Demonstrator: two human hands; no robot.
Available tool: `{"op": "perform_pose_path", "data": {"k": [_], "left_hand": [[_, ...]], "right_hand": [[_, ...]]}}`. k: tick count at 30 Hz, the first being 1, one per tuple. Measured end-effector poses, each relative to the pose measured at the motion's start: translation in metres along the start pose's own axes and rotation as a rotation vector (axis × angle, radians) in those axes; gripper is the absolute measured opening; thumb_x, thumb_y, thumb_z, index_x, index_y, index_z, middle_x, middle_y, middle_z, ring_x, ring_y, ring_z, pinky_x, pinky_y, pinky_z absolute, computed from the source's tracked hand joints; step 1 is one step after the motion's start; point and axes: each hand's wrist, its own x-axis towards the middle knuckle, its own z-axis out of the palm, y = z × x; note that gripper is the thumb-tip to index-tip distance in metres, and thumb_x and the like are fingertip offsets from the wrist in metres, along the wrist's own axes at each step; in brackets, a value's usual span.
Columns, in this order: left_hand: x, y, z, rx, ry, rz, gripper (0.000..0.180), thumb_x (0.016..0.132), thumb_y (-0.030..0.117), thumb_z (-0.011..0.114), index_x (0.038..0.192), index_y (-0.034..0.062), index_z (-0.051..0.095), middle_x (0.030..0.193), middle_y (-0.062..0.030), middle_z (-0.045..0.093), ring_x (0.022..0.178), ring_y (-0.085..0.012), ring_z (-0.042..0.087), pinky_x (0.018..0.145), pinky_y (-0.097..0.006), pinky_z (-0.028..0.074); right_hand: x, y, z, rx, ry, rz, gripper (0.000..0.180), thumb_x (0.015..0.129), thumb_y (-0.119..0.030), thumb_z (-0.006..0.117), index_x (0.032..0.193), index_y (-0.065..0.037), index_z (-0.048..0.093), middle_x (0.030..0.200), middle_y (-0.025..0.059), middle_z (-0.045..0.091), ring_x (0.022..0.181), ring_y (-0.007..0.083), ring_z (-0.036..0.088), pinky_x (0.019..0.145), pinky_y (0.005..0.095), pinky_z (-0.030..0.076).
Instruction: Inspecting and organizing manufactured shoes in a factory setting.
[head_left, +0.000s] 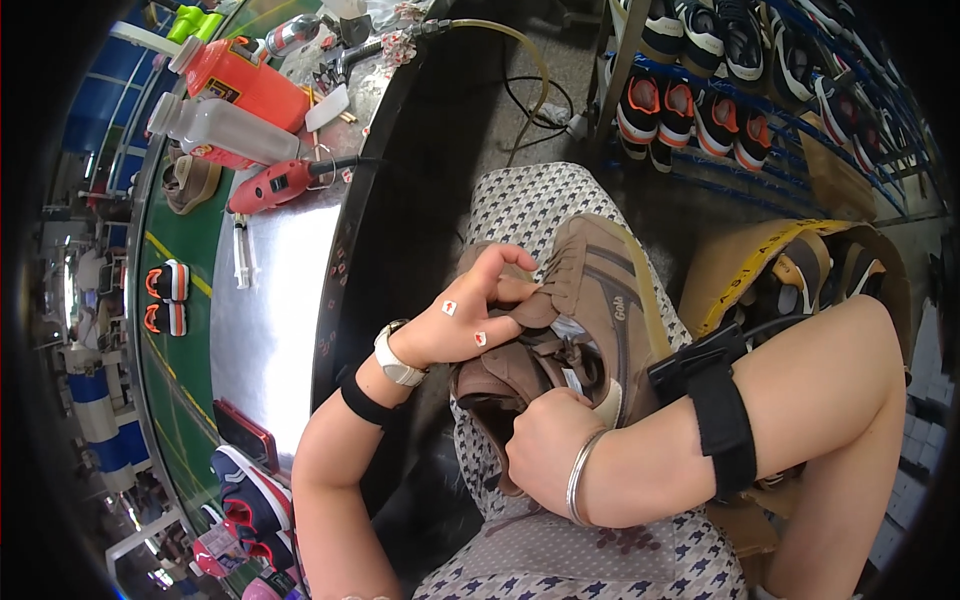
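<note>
A pair of brown sneakers lies on my lap, over a houndstooth-patterned apron. The right-hand sneaker has dark side stripes, a tan sole edge and brown laces. My left hand grips it near the tongue, with thumb and fingers bent at its edge. The other brown sneaker sits partly under my left hand, its opening toward me. My right hand is closed in a fist at the shoe openings, near a small white label. What its fingertips hold is hidden.
On the left stands a metal-topped bench with a red heat tool, a clear bottle, a red bottle and a syringe. A shoe rack stands at the back right, above a cardboard box of shoes.
</note>
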Motion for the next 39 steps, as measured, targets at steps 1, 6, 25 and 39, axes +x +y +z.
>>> {"op": "perform_pose_path", "data": {"k": [1,6,25,39], "left_hand": [[0.001,0.0,-0.001,0.012,-0.005,0.008,0.053,0.069,-0.012,0.047,0.117,0.0023,0.03,0.105,-0.0087,0.056,0.103,-0.0125,0.051,0.094,-0.027,0.033],[0.004,0.0,-0.002,0.048,-0.027,0.025,0.054,0.068,-0.012,0.047,0.117,0.0018,0.03,0.103,-0.0088,0.057,0.101,-0.0124,0.052,0.094,-0.027,0.034],[0.013,0.023,0.029,0.34,0.313,0.074,0.054,0.074,0.033,0.07,0.111,0.0008,0.047,0.114,-0.0211,0.053,0.104,-0.0314,0.053,0.086,-0.036,0.042],[0.034,0.057,0.051,0.877,-0.184,0.425,0.048,0.062,0.025,0.071,0.104,0.0077,0.055,0.12,-0.0094,0.046,0.088,-0.0254,0.053,0.077,-0.036,0.044]], "right_hand": [[-0.001,0.001,0.0,0.005,0.016,0.003,0.019,0.075,-0.017,0.057,0.088,-0.011,0.069,0.084,0.0043,0.067,0.077,0.0223,0.065,0.056,0.041,0.05],[-0.006,0.005,0.001,0.023,0.02,-0.004,0.017,0.074,-0.017,0.058,0.084,-0.011,0.07,0.081,0.0039,0.067,0.075,0.0219,0.065,0.054,0.039,0.049],[-0.053,0.019,0.085,0.542,1.229,0.321,0.026,0.072,-0.013,0.064,0.095,-0.008,0.052,0.058,0.0053,0.054,0.049,0.0222,0.056,0.042,0.0322,0.044],[-0.063,0.033,0.113,0.918,1.527,0.35,0.012,0.072,-0.005,0.066,0.08,-0.004,0.058,0.067,0.0052,0.059,0.051,0.0188,0.055,0.047,0.025,0.043]]}}
